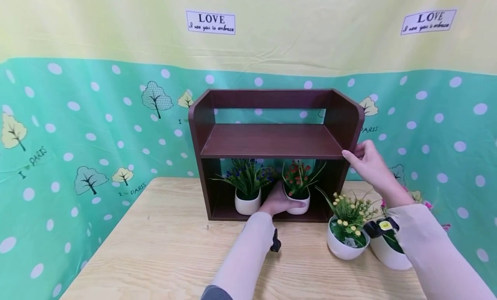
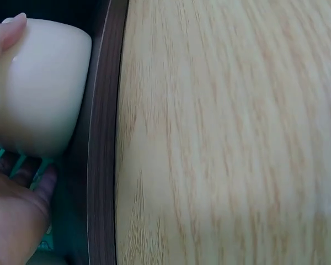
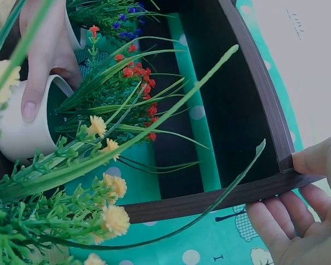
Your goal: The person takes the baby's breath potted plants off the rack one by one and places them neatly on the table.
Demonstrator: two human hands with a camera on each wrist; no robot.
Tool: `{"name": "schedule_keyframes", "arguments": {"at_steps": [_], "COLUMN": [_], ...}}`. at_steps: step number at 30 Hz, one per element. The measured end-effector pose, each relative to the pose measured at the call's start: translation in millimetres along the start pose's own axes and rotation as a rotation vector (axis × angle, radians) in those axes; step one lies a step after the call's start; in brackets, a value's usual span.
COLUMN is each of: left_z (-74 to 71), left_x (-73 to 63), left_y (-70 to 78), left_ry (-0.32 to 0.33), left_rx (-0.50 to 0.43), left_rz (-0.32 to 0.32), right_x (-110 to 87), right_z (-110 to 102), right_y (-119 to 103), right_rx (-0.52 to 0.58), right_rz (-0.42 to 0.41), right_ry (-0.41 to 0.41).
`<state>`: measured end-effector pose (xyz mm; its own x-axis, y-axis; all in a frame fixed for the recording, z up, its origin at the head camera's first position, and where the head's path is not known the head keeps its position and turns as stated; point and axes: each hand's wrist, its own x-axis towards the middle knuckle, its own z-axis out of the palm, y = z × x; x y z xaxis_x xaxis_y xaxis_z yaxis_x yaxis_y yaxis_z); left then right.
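Observation:
My left hand (image 1: 276, 200) reaches into the lower level of a dark brown wooden shelf (image 1: 272, 141). It grips the white pot of a potted plant with red flowers (image 1: 299, 179), the thumb lying across the front of the pot (image 2: 47, 83). To its left inside the same level stands a potted plant with blue flowers (image 1: 247, 200). On the shelf's right side, my right hand (image 1: 369, 166) pinches the side panel's front edge near the middle board, thumb in front and fingers (image 3: 281, 218) round the outer face.
A yellow-flowered potted plant (image 1: 345, 244) stands on the wooden table (image 1: 155, 239), in front of the shelf's right end. Beside it, a pink-flowered potted plant (image 1: 392, 254) is partly hidden by my right forearm. A green dotted curtain (image 1: 97, 131) hangs behind.

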<state>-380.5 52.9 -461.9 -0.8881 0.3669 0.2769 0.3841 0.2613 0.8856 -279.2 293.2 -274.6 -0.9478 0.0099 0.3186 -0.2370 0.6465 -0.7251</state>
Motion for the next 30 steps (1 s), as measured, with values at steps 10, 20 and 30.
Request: {"name": "schedule_keyframes", "arguments": {"at_steps": [10,20,30], "left_z": [4.6,-4.8,-17.4], "left_x": [0.5,-7.0,-18.9], "left_y": [5.3,12.2,22.4], "left_ry": [0.020,-0.009,-0.085], "left_rx": [0.006,0.006,0.081], "left_rz": [0.028,0.050,0.200], "right_x": [-0.3,-0.7,1.0], "right_z": [-3.2,-1.3,-0.6], "right_y": [3.1,1.3,2.1], "right_rx": [0.016,0.010,0.001], "right_rz": [-0.021,-0.009,-0.011], "right_ry": [0.010,0.009,0.009]}}
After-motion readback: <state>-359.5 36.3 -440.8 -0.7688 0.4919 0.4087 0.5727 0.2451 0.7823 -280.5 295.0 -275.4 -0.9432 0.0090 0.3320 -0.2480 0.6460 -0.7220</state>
